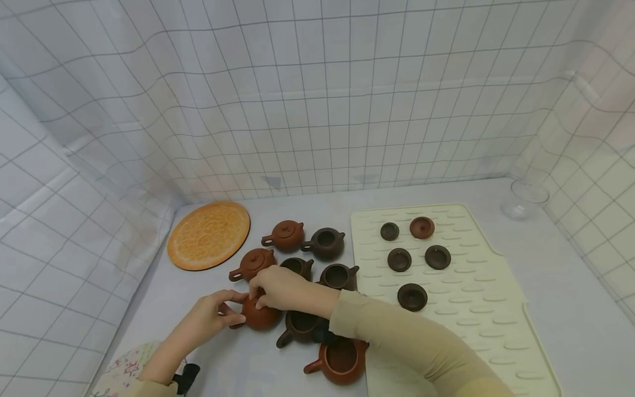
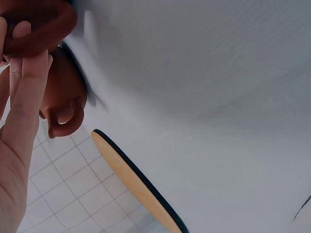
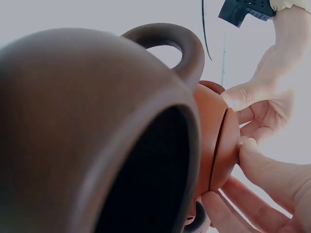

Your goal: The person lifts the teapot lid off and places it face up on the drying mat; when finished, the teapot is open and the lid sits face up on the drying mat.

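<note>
My left hand (image 1: 198, 322) holds a reddish-brown clay teapot (image 1: 260, 320) by its handle (image 2: 41, 36). From above, my right hand (image 1: 285, 289) pinches the knob of that pot's lid (image 3: 227, 153), which sits on the opening with a thin dark seam around it. Behind this pot stand two more reddish teapots with lids, one nearer (image 1: 254, 263) and one farther (image 1: 288, 236). A dark lidless teapot (image 1: 300, 326) stands beside my right wrist, and its wide opening looms large in the right wrist view. My right forearm partly hides the neighbouring pots.
Several lidless pots stand to the right, including a reddish one (image 1: 342, 361) at the front. A cream ribbed mat (image 1: 476, 331) bears several loose lids, one of them reddish (image 1: 422, 227). An orange round board (image 1: 208, 234) lies back left; a clear glass (image 1: 526, 199) stands back right.
</note>
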`<action>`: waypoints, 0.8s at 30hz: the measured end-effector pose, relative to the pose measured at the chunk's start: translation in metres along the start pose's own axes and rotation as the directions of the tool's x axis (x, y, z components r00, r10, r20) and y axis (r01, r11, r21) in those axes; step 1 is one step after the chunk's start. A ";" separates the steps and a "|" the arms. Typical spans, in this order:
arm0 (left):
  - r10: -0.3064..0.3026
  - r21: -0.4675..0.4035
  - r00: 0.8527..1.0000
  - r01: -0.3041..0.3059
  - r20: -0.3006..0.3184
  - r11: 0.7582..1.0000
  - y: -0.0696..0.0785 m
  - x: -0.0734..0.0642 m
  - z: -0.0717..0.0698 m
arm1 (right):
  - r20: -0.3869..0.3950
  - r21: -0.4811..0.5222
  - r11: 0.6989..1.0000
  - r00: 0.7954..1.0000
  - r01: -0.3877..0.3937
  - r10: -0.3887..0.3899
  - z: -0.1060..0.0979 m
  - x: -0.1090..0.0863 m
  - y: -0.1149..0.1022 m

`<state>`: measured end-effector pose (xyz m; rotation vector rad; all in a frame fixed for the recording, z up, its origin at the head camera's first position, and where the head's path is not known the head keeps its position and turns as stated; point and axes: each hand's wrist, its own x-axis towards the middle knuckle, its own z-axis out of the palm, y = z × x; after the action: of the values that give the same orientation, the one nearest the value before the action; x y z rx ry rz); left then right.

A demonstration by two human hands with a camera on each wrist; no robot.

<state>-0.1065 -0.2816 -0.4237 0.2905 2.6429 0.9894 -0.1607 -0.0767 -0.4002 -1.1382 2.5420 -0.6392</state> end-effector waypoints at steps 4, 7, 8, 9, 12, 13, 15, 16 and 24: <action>-0.028 -0.002 1.000 0.028 -0.005 1.000 0.001 0.000 0.001 | -0.007 0.044 0.999 1.000 -0.004 0.005 0.001 -0.001 0.002; -0.051 0.005 0.999 0.051 -0.007 0.999 0.001 0.000 0.002 | -0.027 0.131 0.991 0.999 -0.021 0.025 0.000 -0.004 0.006; -0.055 0.010 0.998 0.055 -0.007 0.998 0.001 0.000 0.001 | -0.035 0.167 0.986 0.999 -0.030 0.036 0.000 -0.005 0.008; -0.056 0.013 0.998 0.056 -0.006 0.998 0.001 0.000 0.001 | -0.045 0.199 0.979 0.998 -0.038 0.047 -0.001 -0.006 0.010; -0.041 0.019 0.999 0.041 -0.004 0.999 0.002 0.000 0.000 | -0.057 0.309 0.949 0.994 -0.067 0.089 -0.007 -0.010 0.015; -0.039 0.019 0.999 0.039 -0.002 0.999 0.002 0.000 -0.001 | -0.056 0.344 0.936 0.993 -0.077 0.103 -0.009 -0.011 0.017; -0.029 0.013 1.000 0.029 -0.004 1.000 0.003 0.000 -0.001 | -0.028 0.464 0.880 0.992 -0.098 0.125 -0.014 -0.015 0.022; -0.028 0.011 1.000 0.028 -0.005 1.000 0.003 0.001 -0.001 | -0.005 0.543 0.832 0.991 -0.112 0.136 -0.015 -0.016 0.024; -0.058 0.015 0.998 0.058 -0.023 0.998 0.004 0.001 0.000 | 0.159 0.926 0.322 0.978 -0.195 0.135 -0.027 -0.041 0.050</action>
<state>-0.1067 -0.2780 -0.4213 0.2063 2.6644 0.9591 -0.1774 -0.0089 -0.3990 -0.3959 1.5912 -1.6800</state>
